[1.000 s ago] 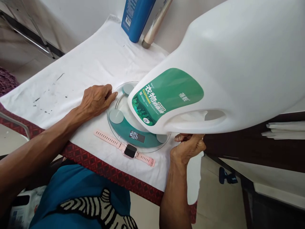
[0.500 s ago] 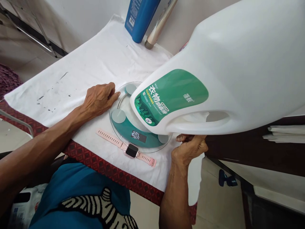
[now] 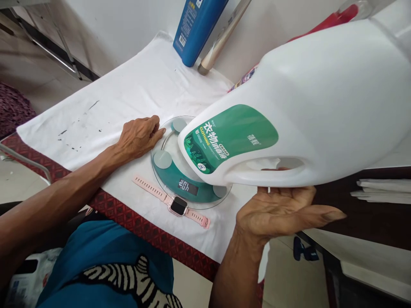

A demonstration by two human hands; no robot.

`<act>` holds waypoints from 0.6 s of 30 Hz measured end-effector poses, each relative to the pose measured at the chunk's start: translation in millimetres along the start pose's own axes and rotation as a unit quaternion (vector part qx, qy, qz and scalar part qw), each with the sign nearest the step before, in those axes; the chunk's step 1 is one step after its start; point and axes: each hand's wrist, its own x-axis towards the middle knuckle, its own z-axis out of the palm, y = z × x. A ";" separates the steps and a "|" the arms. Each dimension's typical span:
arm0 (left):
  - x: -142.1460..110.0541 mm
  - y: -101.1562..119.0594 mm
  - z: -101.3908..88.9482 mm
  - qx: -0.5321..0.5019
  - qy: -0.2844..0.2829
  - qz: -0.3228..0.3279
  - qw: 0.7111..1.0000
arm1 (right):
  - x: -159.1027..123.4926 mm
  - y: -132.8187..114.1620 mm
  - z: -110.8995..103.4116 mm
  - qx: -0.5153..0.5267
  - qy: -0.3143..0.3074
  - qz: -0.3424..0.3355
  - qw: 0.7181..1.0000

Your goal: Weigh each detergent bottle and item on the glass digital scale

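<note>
A big white jug of clothing disinfectant [image 3: 308,102] with a green label stands on a round glass scale [image 3: 171,173], its upper part leaning toward me by the lens. The scale's display [image 3: 188,187] is lit. At the scale's left rim rests my left hand [image 3: 138,134], fingers curled in, thumb tip by the glass edge; nothing shows in it. My right hand [image 3: 276,211] is palm up below the jug's handle, thumb stretched out, its fingers partly hidden behind the handle. A pink-strapped smartwatch [image 3: 177,205] lies in front of the scale.
A blue bottle [image 3: 195,34] and a beige tube [image 3: 221,40] stand against the wall at the back. White cloth [image 3: 105,98] covers the table, above a dark red patterned edge [image 3: 154,235]. Blue slippers [image 3: 305,249] lie on the floor at right.
My right hand has turned palm up and opened, its thumb swinging out to the right near the jug's handle. My left hand stays at the scale's rim. The camera view has shifted slightly.
</note>
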 end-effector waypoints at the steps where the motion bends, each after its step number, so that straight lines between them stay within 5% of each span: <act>1: -0.1 -0.1 -0.2 -0.001 -0.002 0.000 1.000 | -0.6 -5.9 4.4 0.002 -0.013 -0.007 1.000; 10: -0.7 -1.3 1.0 -0.013 -0.013 -0.001 1.000 | 13.6 -31.5 32.5 0.036 -0.094 -0.039 0.994; 18: -1.0 0.4 -1.7 -0.006 -0.038 -0.013 0.999 | 27.7 -58.4 39.7 0.111 -0.121 0.084 0.983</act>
